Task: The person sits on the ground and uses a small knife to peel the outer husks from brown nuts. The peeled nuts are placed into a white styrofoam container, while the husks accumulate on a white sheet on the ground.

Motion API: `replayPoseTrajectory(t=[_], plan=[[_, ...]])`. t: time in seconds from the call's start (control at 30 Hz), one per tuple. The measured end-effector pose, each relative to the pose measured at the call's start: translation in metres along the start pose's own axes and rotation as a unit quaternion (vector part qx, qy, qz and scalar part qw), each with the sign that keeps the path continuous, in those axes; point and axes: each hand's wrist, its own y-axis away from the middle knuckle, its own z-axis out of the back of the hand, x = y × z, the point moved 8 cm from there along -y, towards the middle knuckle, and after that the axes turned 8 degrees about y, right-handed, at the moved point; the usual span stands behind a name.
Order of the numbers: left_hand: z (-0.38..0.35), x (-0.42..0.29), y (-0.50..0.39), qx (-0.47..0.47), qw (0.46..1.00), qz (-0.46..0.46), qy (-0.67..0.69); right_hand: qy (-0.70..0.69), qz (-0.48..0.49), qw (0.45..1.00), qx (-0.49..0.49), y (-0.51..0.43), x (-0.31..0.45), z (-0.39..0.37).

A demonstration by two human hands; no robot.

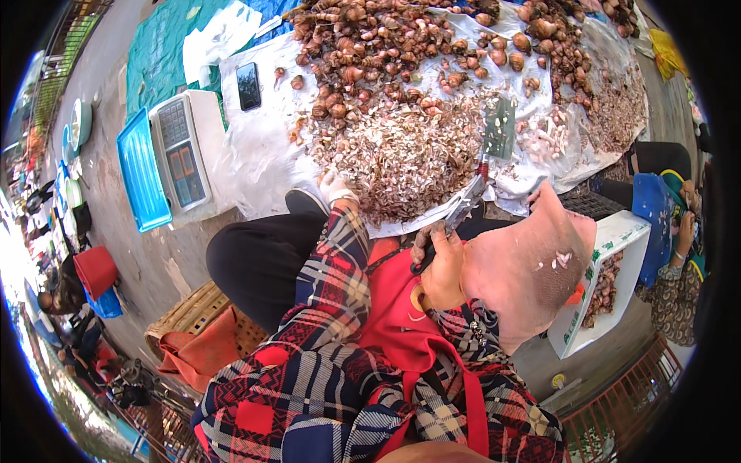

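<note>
My left hand (337, 188), in a pale glove, is at the near left edge of a heap of pale peelings (405, 162). Its fingertips are too unclear to show whether they hold anything. My right hand (444, 267), bare and soiled at the fingertips, grips the black handle of a metal-bladed tool (464, 204). The blade points away from me, toward the heap's right edge. Beyond the peelings spreads a large pile of brown, ringed corms (370, 52) with pinkish patches. Both lie on white plastic sheeting (263, 139).
Left of the sheeting stands a weighing scale (184, 153) with a blue tray (142, 171); a phone (248, 86) lies beyond. A clear bag (550, 136) of pale pieces lies right. Nearby are a foam box (622, 289), a wicker basket (191, 309) and a seated person (674, 278).
</note>
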Motion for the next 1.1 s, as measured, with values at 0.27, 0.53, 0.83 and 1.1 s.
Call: replayPoseTrajectory(t=[0.27, 0.53, 0.83, 1.1], plan=[[-0.127, -0.08, -0.027, -0.068, 0.871, -0.313, -0.372, 0.053, -0.038, 0.998, -0.005, -0.007, -0.013, -0.004], [-0.218, -0.058, -0.031, 0.105, 0.495, -0.233, -0.831, 0.062, -0.054, 0.997, -0.01, -0.012, -0.018, -0.002], [-0.205, -0.053, -0.068, 0.103, 0.48, -0.162, -0.856, 0.066, -0.057, 0.996, -0.018, -0.01, -0.018, -0.002], [-0.137, -0.055, -0.058, 0.02, 0.91, 0.005, -0.414, 0.109, -0.055, 0.992, 0.016, -0.002, -0.026, -0.009]])
